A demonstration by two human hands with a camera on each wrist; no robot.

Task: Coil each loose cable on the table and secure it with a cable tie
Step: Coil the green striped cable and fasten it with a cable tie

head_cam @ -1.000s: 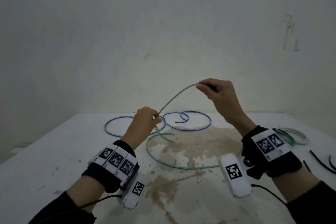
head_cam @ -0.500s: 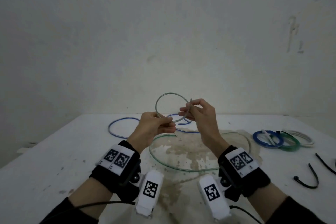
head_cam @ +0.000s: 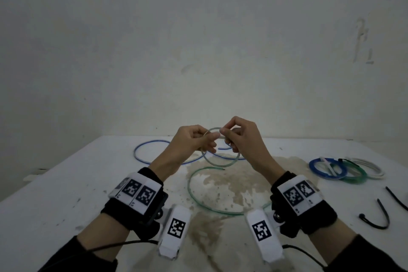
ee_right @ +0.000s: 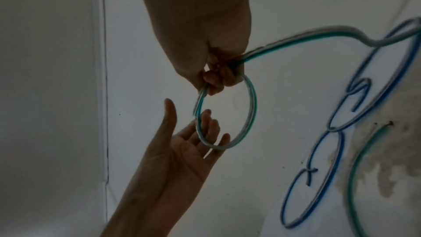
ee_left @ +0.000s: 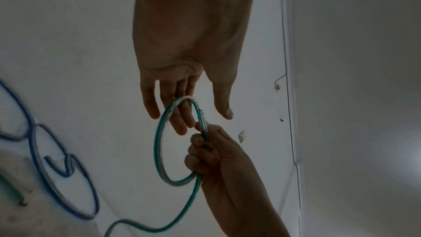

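A loose green cable (head_cam: 220, 164) is bent into one small loop in the air above the table; its tail (head_cam: 198, 197) curves over the stained tabletop. My right hand (head_cam: 239, 137) grips the loop where the cable crosses itself, shown in the left wrist view (ee_left: 209, 152) and in the right wrist view (ee_right: 216, 78). My left hand (head_cam: 194, 141) is at the loop's other side. In the wrist views its fingers (ee_left: 177, 120) are straight and lie against the loop (ee_right: 251, 107), the palm (ee_right: 182, 150) open. A loose blue cable (head_cam: 152, 141) sprawls behind.
Three tied coils, blue (head_cam: 326, 168), green (head_cam: 355, 178) and white (head_cam: 373, 169), lie at the right of the white table (head_cam: 66, 183). Black cable ties (head_cam: 379, 216) lie near the right edge. A brown stain (head_cam: 231, 185) covers the table's middle. A wall stands behind.
My right hand brought the raised cable down to my left hand, closing it into a small loop. The loop has since sunk lower, and my left hand has opened against it.
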